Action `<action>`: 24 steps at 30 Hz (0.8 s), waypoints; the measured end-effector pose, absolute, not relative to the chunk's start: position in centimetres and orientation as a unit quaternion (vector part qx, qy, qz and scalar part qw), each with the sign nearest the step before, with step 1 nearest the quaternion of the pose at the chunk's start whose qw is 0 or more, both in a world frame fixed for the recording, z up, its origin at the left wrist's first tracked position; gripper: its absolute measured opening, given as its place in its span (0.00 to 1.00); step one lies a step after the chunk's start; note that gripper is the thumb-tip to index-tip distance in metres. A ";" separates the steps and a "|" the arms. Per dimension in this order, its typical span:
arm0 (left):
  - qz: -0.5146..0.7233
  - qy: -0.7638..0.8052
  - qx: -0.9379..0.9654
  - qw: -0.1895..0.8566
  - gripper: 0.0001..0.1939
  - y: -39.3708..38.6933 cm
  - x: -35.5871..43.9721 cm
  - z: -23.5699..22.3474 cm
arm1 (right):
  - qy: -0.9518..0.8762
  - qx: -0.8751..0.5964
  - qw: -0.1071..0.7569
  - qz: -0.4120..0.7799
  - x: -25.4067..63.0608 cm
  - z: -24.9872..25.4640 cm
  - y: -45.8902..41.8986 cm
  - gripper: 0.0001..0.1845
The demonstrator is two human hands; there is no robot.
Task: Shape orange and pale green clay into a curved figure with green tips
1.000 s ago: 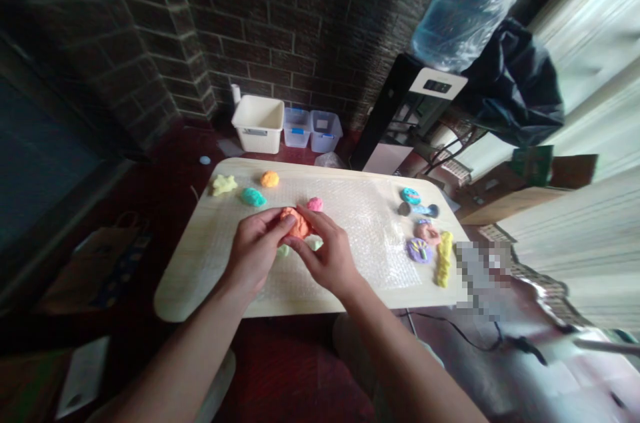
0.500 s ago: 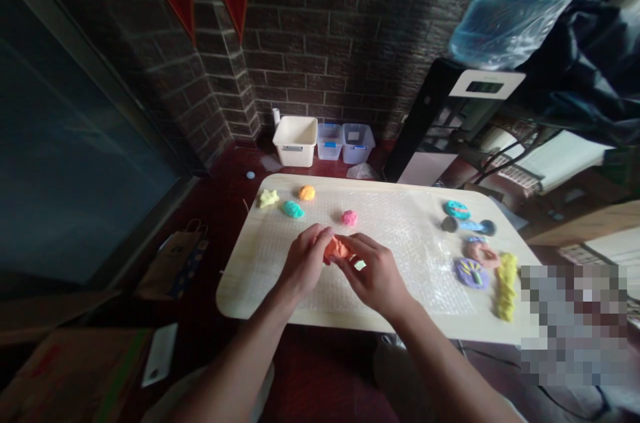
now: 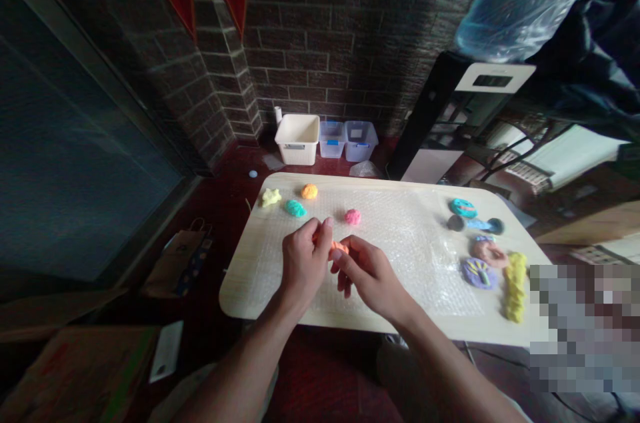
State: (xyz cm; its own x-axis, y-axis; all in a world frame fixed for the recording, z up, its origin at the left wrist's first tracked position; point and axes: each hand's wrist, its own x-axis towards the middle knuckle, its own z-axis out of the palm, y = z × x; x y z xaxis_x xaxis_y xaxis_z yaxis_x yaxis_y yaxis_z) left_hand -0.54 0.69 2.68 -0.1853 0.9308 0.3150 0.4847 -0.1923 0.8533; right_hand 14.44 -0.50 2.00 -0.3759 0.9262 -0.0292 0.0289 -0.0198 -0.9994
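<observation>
Both of my hands hold one lump of orange clay (image 3: 338, 247) above the middle of a small wooden table (image 3: 250, 286). My left hand (image 3: 303, 261) curls its fingers around the lump's left end. My right hand (image 3: 367, 271) pinches its right end. A sheet of bubble wrap (image 3: 405, 236) covers the tabletop under my hands. A pink clay ball (image 3: 353, 216) lies just beyond my fingers.
At the table's far left lie a yellow star (image 3: 271, 197), a teal piece (image 3: 295, 208) and an orange ball (image 3: 309, 191). Finished clay shapes (image 3: 490, 256) line the right side. Plastic bins (image 3: 323, 139) stand by the brick wall, a water dispenser (image 3: 450, 116) at the right.
The camera view has swung left and up. My hands have drawn nearer to me with the orange clay, which now shows less between my fingers.
</observation>
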 end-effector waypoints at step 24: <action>0.538 0.523 0.462 0.473 0.21 0.5 0.3 1.2 | -0.530 -0.448 0.507 0.512 14.5 -0.1 0.4 0.20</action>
